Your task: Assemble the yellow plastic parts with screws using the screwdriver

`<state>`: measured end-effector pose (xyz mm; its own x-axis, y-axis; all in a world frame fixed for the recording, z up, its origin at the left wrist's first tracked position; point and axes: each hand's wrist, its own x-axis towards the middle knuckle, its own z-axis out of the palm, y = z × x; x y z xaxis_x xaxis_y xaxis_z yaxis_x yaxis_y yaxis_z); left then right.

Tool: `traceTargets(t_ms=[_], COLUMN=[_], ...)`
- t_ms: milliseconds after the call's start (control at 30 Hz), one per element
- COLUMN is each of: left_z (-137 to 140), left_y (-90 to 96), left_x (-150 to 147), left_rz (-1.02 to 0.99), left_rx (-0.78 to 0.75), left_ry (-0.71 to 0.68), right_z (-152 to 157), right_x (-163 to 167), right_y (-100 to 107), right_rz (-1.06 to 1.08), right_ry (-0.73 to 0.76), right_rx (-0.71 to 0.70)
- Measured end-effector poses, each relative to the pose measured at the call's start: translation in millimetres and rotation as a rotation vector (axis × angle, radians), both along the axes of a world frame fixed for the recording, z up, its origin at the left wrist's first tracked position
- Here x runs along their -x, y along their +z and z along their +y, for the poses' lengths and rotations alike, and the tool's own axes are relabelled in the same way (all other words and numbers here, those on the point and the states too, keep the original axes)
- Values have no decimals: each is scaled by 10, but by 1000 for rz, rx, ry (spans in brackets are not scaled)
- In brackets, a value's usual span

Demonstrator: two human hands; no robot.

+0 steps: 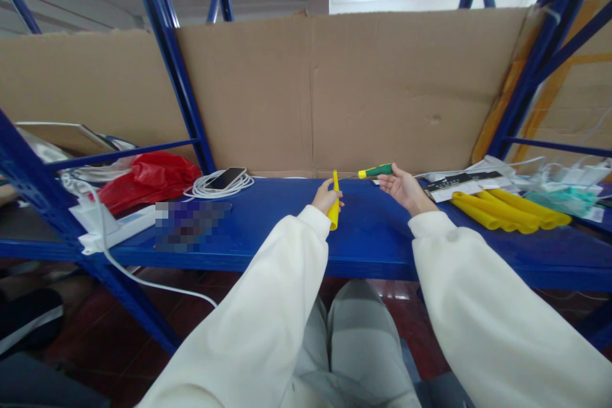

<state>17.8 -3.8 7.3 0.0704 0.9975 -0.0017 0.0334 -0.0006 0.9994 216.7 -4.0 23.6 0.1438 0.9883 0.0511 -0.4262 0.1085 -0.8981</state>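
My left hand [325,197] is closed round a yellow tapered sleeve [334,217], which it holds upright above the blue shelf [377,242]. In my right hand [400,188] is a screwdriver [378,171] with a green and yellow handle, pinched near the handle's end. The screwdriver lies about level, its thin metal shaft pointing left to the upper part of the yellow sleeve. Whether the tip touches the sleeve or goes into it I cannot tell. Several more yellow sleeves [507,209] lie side by side to the right of my right hand.
Left on the shelf are a phone [228,178] on a coiled white cable [203,186], a red plastic bag [148,178] and a white power strip [129,224]. Cardboard [382,89] walls the back. Blue posts [179,70] stand either side. A black-and-white packet [461,185] lies right.
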Motion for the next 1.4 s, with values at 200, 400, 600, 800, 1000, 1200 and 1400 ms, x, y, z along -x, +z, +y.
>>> traceTargets(t_ms=[200, 400, 600, 800, 1000, 1200, 1400], left_z=[-2, 3, 9, 13, 2, -24, -42], left_y=[2, -5, -9, -2, 3, 11, 25], left_x=[-3, 1, 5, 13, 7, 3, 6], left_rz=[-3, 11, 9, 3, -5, 1, 1], left_rx=[1, -2, 5, 11, 10, 10, 15], left_ry=[-11, -5, 1, 6, -6, -21, -30], right_z=[35, 56, 24, 18, 47, 43, 22], right_x=[9, -5, 7, 36, 23, 42, 30], right_y=[-29, -54, -48, -69, -58, -45, -50], right_rz=[-31, -73, -51, -56, -49, -59, -75], right_ry=[-75, -115, -83, -55, -72, -147, -137], right_rx=[13, 32, -34, -164, -111, -93, -146])
